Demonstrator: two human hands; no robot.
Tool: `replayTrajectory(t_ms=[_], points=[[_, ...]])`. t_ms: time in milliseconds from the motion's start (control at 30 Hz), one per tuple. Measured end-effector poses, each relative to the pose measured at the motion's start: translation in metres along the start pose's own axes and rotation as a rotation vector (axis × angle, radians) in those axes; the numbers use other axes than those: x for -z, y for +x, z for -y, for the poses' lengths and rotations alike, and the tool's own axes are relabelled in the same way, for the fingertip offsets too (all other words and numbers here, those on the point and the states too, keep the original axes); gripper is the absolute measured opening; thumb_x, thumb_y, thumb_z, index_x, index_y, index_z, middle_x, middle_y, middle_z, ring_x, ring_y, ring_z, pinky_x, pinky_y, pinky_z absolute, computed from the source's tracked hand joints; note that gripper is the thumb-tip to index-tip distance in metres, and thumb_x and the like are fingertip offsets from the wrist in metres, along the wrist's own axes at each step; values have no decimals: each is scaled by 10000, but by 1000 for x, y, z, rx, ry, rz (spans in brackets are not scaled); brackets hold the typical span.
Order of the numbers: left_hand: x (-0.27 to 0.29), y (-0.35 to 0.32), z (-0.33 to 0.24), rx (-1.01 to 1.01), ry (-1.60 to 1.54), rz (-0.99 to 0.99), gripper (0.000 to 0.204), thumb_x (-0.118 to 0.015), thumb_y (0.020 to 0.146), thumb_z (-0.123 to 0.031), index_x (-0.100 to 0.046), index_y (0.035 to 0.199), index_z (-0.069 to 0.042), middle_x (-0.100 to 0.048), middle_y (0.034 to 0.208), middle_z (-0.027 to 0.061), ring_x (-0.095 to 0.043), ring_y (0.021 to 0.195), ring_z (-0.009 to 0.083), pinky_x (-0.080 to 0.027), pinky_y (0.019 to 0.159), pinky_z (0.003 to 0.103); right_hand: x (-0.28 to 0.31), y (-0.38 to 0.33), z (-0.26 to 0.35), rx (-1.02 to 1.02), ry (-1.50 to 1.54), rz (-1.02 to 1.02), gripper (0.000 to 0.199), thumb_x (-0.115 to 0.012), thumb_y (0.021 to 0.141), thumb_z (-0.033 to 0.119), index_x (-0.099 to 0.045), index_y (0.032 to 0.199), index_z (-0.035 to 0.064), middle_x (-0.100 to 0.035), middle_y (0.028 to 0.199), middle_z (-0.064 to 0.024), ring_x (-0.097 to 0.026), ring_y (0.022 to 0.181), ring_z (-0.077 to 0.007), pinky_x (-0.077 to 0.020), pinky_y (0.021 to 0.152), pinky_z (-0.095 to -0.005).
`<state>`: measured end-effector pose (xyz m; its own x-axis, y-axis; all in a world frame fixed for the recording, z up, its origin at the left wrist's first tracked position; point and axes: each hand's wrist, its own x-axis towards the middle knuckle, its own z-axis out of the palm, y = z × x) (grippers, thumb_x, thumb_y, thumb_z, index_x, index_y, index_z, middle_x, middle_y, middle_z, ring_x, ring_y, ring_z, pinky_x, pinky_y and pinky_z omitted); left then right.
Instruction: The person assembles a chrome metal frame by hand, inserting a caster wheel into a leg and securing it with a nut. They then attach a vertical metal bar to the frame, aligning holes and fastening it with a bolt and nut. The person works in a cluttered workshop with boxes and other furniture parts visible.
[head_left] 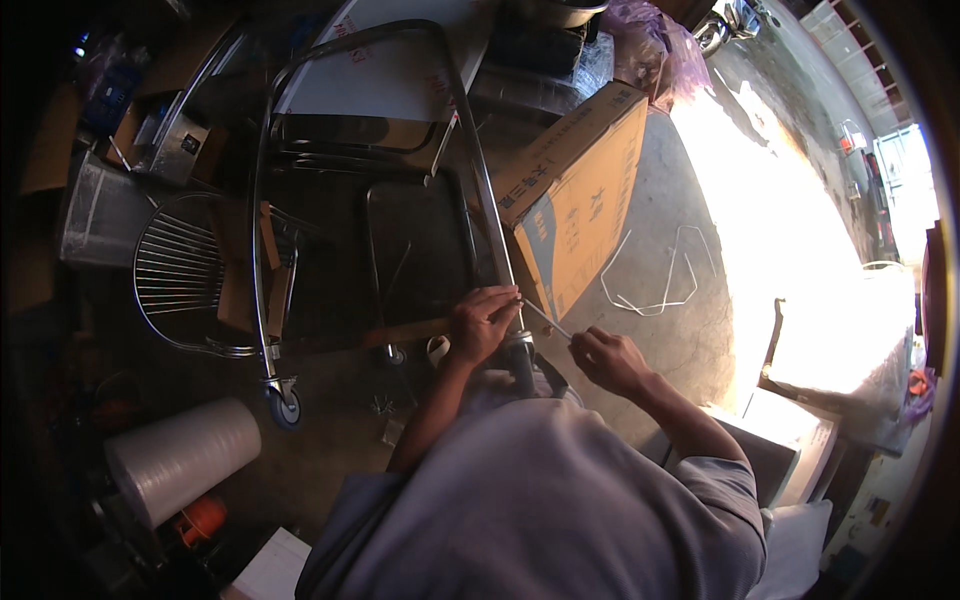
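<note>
My left hand point(485, 322) is closed around the lower end of a bent chrome tube frame point(478, 170), just above a dark caster fitting point(520, 358). A little to its right, my right hand point(608, 360) pinches a thin pale rod point(548, 322). The rod's far tip reaches the tube beside my left fingers. The frame arches away from me. Its other leg ends in a grey caster wheel point(284, 405) on the concrete floor.
An orange and blue cardboard box point(585, 185) lies right of the frame. Bent white wire pieces point(655, 280) rest on the sunlit floor. A round wire rack point(178, 272) and a bubble-wrap roll point(180, 455) sit at the left. White boxes point(790, 450) stand at the right.
</note>
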<state>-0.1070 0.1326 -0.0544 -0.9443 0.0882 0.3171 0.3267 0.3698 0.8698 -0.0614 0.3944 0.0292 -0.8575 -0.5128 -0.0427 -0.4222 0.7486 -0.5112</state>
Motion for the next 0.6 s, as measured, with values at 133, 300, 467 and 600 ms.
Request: replayTrajectory(t_ms=[133,300,467,600], points=[[2,0,-3,-16,39,26,154,-804,888,-132,-803,1021,-57,-786,1078,48,-735,985,246,-580,871,364,-8,9,33,371,-53,85,145,-695,912,179,-654,994,67,-625,840,-82,-694,750,-277,-577,639,-409],[2,-1,3,-49,100,23,89,-776,899,-126,-811,958,-69,-790,1061,23,-704,963,259,-560,884,354,-11,77,67,673,-167,18,194,-698,856,213,-662,998,85,-632,874,-60,-687,807,-244,-574,676,-382],[-6,-19,36,102,10,2,672,-817,857,-307,-559,1445,-109,-594,1444,113,-574,1244,287,-445,1092,401,-23,163,85,827,-337,25,235,-680,858,195,-688,1079,116,-645,951,-79,-717,823,-261,-585,655,-396],[-9,-24,54,151,267,193,618,-834,891,-311,-612,1432,-109,-536,1478,151,-511,1381,341,-421,1137,439,-20,202,73,538,-273,223,258,-651,930,211,-690,1164,109,-702,838,-127,-743,736,-315,-586,600,-443]])
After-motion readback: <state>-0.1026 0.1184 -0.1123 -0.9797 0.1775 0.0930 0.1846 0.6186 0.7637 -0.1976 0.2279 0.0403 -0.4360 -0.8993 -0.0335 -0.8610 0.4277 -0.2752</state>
